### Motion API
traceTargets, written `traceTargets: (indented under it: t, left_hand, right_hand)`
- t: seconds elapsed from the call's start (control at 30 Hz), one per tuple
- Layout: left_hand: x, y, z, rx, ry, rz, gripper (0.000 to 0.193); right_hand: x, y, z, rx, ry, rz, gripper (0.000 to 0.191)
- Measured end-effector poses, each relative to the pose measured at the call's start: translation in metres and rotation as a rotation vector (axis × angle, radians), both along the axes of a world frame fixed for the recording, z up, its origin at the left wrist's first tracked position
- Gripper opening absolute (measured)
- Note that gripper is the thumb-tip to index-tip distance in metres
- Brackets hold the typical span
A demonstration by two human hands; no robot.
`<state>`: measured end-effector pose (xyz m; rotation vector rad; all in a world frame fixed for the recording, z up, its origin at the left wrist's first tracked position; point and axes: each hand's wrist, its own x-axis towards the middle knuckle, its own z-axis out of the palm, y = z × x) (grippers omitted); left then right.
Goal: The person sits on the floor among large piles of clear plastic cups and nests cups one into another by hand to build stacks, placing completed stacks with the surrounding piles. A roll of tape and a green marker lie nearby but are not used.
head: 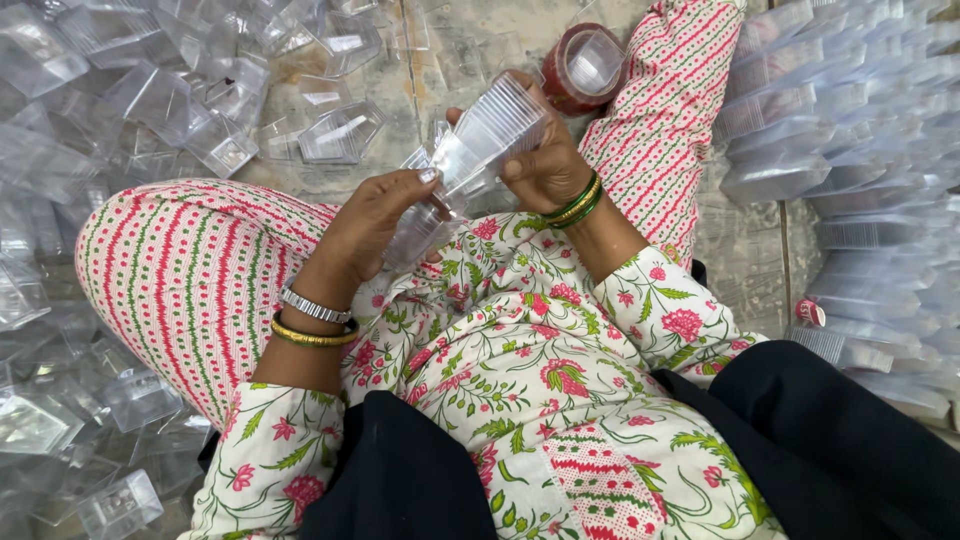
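A nested stack of clear plastic containers (478, 148) lies slanted above my lap, held at both ends. My left hand (372, 222) grips its lower end, fingers wrapped round it. My right hand (545, 165) holds the upper end, where the ribbed top container sticks out. I sit on the floor with knees apart, in floral and striped clothes. Bangles ring both wrists.
Loose clear plastic containers (150, 100) lie scattered across the floor on the left and far side. Long nested rows of the same containers (850, 150) are piled on the right. A roll of red tape (583, 66) rests by my right knee. A small red cap (809, 312) lies at right.
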<state>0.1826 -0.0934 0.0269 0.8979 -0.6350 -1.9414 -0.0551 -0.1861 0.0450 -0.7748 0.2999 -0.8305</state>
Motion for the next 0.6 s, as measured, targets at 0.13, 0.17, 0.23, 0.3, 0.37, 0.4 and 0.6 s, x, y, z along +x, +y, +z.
traceTargets:
  t: [0.13, 0.17, 0.23, 0.3, 0.37, 0.4, 0.6]
  left_hand:
    - [0.001, 0.0, -0.003, -0.021, 0.023, -0.003, 0.021]
    - [0.0, 0.0, -0.003, -0.02, 0.036, -0.007, 0.02]
    - [0.0, 0.0, -0.004, -0.024, 0.03, -0.011, 0.02]
    - [0.0, 0.0, -0.003, -0.045, 0.012, -0.013, 0.021]
    - [0.0, 0.0, -0.002, -0.081, -0.015, -0.013, 0.022]
    - [0.0, -0.001, -0.001, -0.11, -0.034, -0.006, 0.022]
    - [0.001, 0.002, 0.001, -0.052, -0.025, -0.002, 0.017]
  right_hand:
    - [-0.001, -0.002, 0.002, 0.005, -0.004, 0.013, 0.086]
    - [-0.001, -0.002, 0.002, 0.016, 0.005, 0.02, 0.088]
    - [-0.001, -0.002, 0.003, 0.001, -0.002, 0.02, 0.087]
    - [-0.002, -0.003, 0.005, -0.009, -0.022, 0.024, 0.085]
    - [-0.004, -0.005, 0.006, -0.013, -0.053, 0.033, 0.084]
    - [-0.005, -0.006, 0.006, -0.013, -0.05, 0.031, 0.083]
    - [-0.012, -0.012, 0.002, -0.038, -0.039, 0.025, 0.077]
